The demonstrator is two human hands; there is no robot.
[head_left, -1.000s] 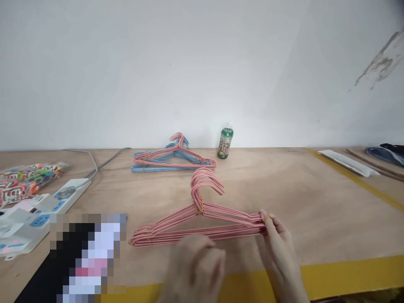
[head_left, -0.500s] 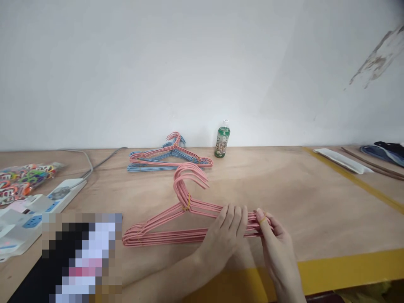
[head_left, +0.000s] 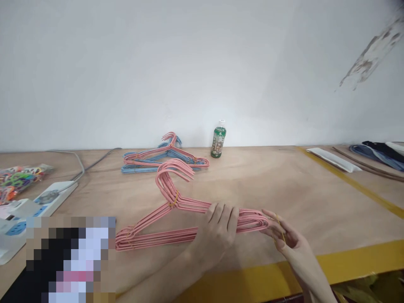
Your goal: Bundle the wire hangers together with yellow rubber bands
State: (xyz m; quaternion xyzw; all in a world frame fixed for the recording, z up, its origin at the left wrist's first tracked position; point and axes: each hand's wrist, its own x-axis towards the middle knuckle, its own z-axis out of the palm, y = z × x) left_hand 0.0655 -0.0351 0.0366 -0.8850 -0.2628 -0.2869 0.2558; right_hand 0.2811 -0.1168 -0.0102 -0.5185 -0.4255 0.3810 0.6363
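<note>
Stretching yellow rubber band (head_left: 282,233) wide across spread fingers of right hand (head_left: 292,242), just beside stack end; left hand (head_left: 217,231) gripping pink wire hangers (head_left: 158,238) firmly on worktop (head_left: 315,189), bundle square.

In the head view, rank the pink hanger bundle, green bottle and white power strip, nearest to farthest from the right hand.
From the right hand:
1. Pink wire hanger bundle: directly left, on the table.
2. Green bottle: ahead, near the wall.
3. White power strip: far left.
</note>
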